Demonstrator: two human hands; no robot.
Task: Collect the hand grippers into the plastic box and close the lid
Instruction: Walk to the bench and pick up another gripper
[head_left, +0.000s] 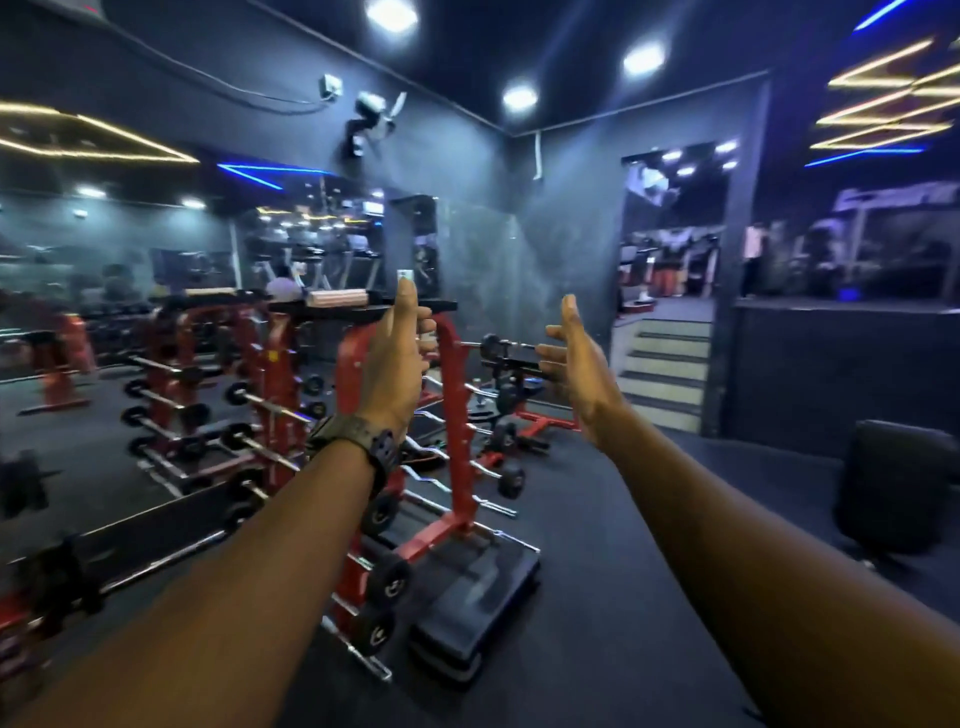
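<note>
Both my arms reach straight out in front of me at chest height in a dim gym. My left hand (397, 358), with a dark watch on its wrist, has its fingers straight and apart and holds nothing. My right hand (576, 358) faces it palm inward, also with spread fingers and nothing in it. No hand grippers and no plastic box show anywhere in view.
A red barbell rack (457, 415) with several bars stands just beyond my hands, its black top shelf (363, 309) carrying a pale roller. A black step platform (472, 597) lies on the dark floor. Stairs (665, 364) rise at the back right; a black stool (893, 483) stands right.
</note>
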